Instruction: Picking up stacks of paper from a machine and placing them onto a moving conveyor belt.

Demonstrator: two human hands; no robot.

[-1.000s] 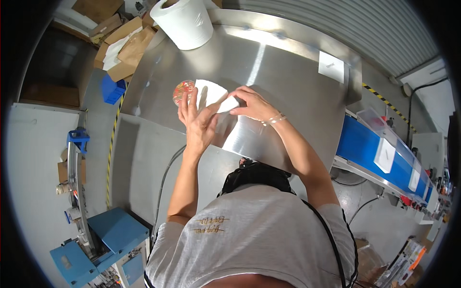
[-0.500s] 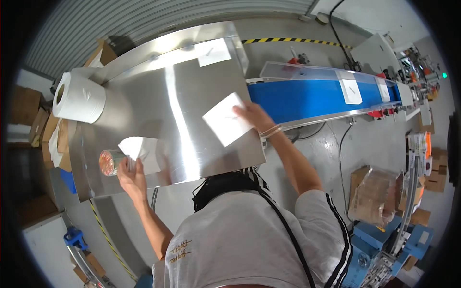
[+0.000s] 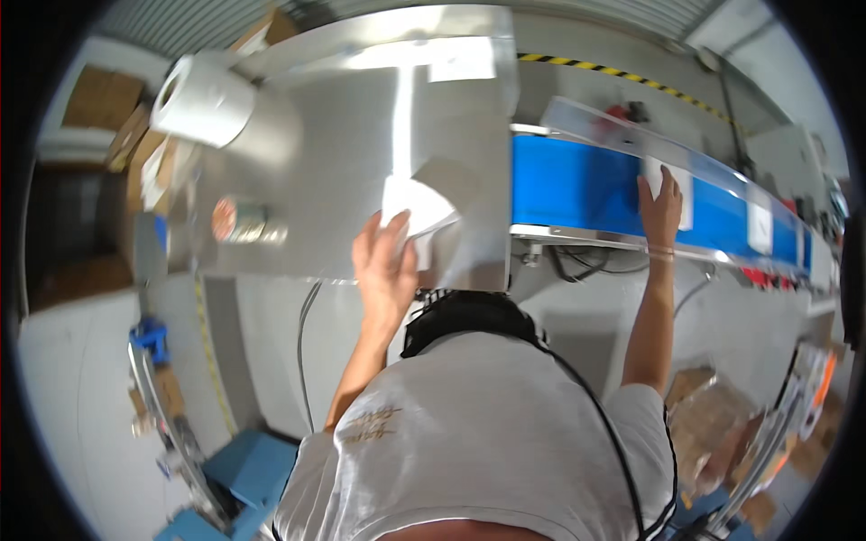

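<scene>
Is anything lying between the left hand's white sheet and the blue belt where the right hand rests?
Nothing visible does. The left hand holds a white sheet on the steel table; bare steel runs to the blue belt, where the right hand presses another sheet.

Paper roll point(image 3: 201, 99) far left on table point(image 3: 343, 144); conveyor point(image 3: 586, 194) right of table.

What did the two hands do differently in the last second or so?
The right hand carried its white sheet off the steel table and now presses it on the blue conveyor belt. The left hand left the small jar for another white sheet. The paper roll stayed.
</scene>
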